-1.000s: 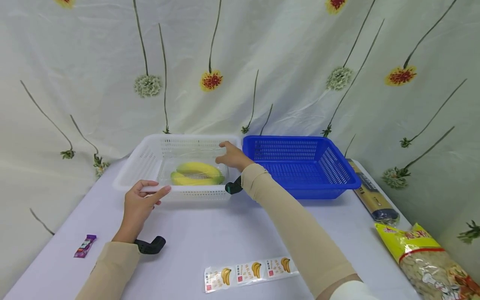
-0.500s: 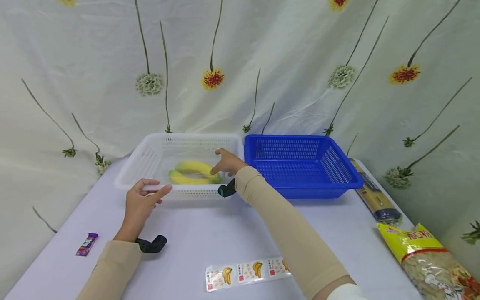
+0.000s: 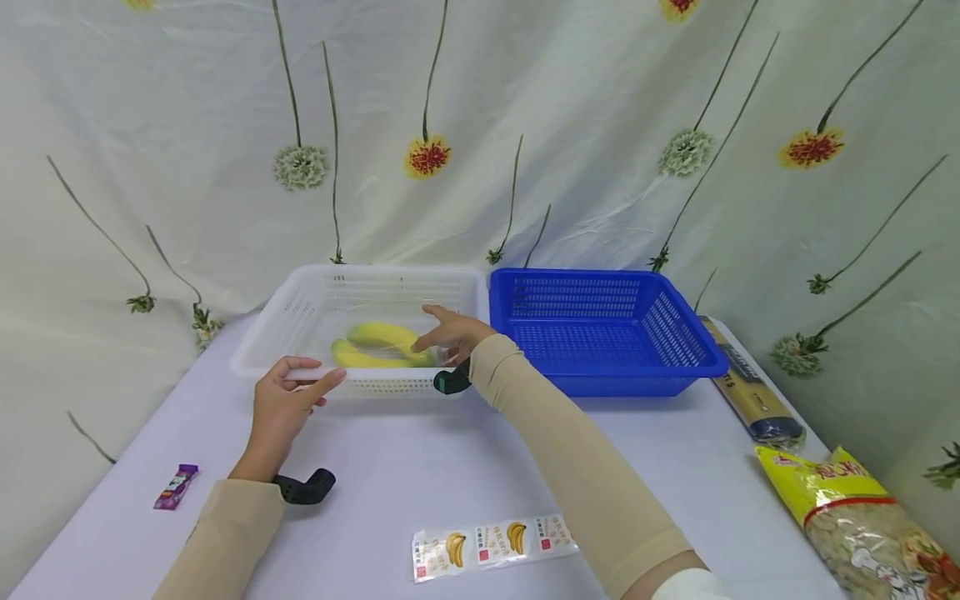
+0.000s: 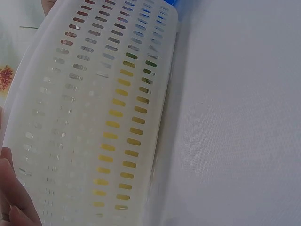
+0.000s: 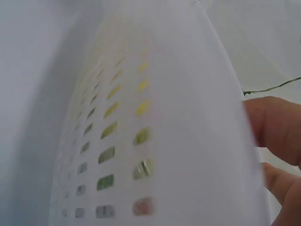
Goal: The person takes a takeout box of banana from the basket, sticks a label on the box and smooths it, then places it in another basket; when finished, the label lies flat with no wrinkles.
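In the head view my left hand (image 3: 279, 408) grips the front rim of a white slotted basket (image 3: 390, 374), thumb on the near side. Two bananas (image 3: 382, 335), yellow with greenish ends, lie in a clear plastic box (image 3: 401, 312) inside this basket. My right hand (image 3: 454, 335) reaches over the front rim and holds the right part of that box, forefinger at its far edge and thumb over the bananas. Through the slots in the left wrist view, yellow shows behind the basket wall (image 4: 89, 117). The right wrist view has finger and thumb (image 5: 277, 127) beyond the rim; their contact is hidden.
Against the white basket's right side stands a blue basket (image 3: 603, 333). A strip of banana stickers (image 3: 495, 546) lies in front. At left is a purple wrapped snack (image 3: 176, 487); at right are a brown-gold packet (image 3: 753, 383) and a yellow-topped food bag (image 3: 862, 525).
My right hand has moved left and slightly toward me, and the box with the bananas has shifted left inside the white basket. My left hand has stayed on the rim.
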`<state>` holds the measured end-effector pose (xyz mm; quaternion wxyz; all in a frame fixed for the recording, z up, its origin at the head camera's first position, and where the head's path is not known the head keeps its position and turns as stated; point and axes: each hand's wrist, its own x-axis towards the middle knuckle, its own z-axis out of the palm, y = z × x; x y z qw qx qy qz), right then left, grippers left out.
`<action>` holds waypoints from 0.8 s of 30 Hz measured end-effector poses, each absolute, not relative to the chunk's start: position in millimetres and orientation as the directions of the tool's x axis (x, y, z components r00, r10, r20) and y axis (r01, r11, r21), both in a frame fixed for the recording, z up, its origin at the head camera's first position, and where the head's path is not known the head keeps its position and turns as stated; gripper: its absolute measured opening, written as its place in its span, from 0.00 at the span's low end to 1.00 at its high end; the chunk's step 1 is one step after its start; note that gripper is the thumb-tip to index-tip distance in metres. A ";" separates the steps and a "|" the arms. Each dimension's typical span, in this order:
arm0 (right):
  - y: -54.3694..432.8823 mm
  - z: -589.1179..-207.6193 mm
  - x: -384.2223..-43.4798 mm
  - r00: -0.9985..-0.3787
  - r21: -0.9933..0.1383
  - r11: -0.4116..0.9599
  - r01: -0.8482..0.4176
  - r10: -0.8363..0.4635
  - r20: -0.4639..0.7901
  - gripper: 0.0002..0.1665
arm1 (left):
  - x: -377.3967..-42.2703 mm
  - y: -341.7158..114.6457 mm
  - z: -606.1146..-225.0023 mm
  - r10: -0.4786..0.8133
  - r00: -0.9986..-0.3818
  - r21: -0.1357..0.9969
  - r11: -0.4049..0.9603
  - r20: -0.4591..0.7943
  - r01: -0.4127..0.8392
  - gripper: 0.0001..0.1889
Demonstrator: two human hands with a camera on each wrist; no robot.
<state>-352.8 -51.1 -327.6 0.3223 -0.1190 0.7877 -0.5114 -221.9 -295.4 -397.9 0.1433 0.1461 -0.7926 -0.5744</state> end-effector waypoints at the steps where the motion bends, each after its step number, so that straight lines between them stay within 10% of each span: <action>1: -51.3 -328.2 -352.9 -0.765 -0.883 0.449 0.140 -0.517 -0.384 0.55 | -222.0 -295.1 -397.9 -0.395 -0.917 0.952 0.299 0.059 -0.068 0.28; 24: -43.0 -313.5 -359.0 -0.842 -0.946 0.284 0.156 -0.462 -0.277 0.53 | -223.1 -295.9 -400.2 -0.400 -0.915 0.954 0.292 0.060 -0.065 0.28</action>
